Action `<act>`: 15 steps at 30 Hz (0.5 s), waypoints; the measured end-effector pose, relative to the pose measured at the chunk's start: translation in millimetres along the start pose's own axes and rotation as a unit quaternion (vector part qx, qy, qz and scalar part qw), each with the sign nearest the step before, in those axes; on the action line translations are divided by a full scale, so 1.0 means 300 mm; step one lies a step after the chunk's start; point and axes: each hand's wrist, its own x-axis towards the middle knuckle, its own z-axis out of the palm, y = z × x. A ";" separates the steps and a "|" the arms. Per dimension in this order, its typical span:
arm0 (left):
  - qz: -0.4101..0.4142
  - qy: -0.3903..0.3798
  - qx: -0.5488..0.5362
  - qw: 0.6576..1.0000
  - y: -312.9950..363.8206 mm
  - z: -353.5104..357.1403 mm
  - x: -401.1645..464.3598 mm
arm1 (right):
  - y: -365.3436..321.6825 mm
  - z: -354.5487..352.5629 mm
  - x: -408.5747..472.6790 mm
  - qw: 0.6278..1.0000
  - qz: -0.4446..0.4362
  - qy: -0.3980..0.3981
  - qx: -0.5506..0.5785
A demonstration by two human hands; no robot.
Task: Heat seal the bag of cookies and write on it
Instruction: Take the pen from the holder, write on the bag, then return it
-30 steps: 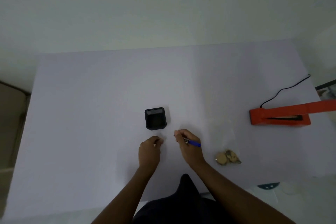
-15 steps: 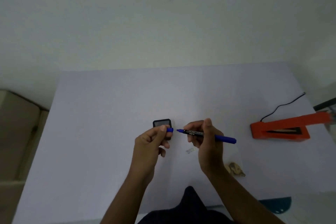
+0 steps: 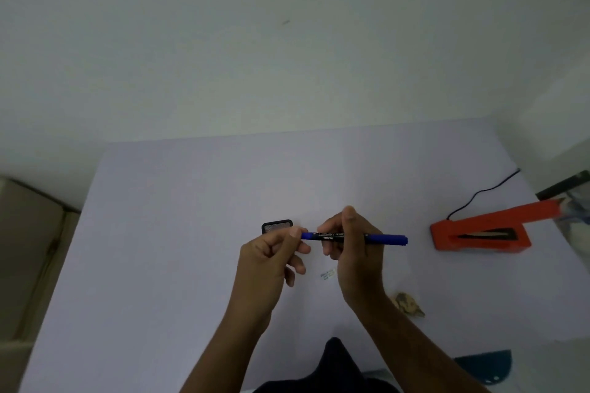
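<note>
A blue and black marker (image 3: 383, 238) lies level in the air above the table, gripped around its middle by my right hand (image 3: 352, 252). My left hand (image 3: 271, 257) pinches the blue cap (image 3: 307, 235), which sits on the marker's left end. The clear bag of cookies (image 3: 407, 305) lies on the table behind my right wrist, partly hidden by it; a small label (image 3: 327, 274) on its plastic shows between my hands. The orange heat sealer (image 3: 479, 231) stands at the right with its arm raised.
A black square pen holder (image 3: 277, 226) stands just behind my left hand. The sealer's black cord (image 3: 482, 193) runs off toward the back right edge of the white table (image 3: 166, 233). A dark blue curved object (image 3: 485, 365) lies below the table's front right edge.
My hands lifted from the table and came together. Half a second ago the cap was apart from the tip; now it sits on the marker's left end. The camera tilted upward.
</note>
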 end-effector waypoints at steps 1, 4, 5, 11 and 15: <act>0.011 0.000 0.026 1.000 0.000 0.008 -0.001 | -0.008 0.001 0.001 1.000 -0.001 0.005 0.008; 0.059 0.000 0.101 0.993 0.004 0.036 -0.005 | -0.024 0.004 0.007 0.999 -0.002 0.026 0.033; 0.068 0.000 0.109 0.992 0.005 0.044 -0.003 | -0.024 0.006 0.008 0.999 -0.004 0.031 0.033; 0.049 -0.040 0.115 0.991 0.027 0.051 0.005 | -0.016 0.017 0.006 0.998 -0.021 0.038 0.044; 0.052 -0.063 0.122 0.989 0.070 0.032 0.033 | -0.015 0.024 0.019 0.998 -0.027 0.000 0.060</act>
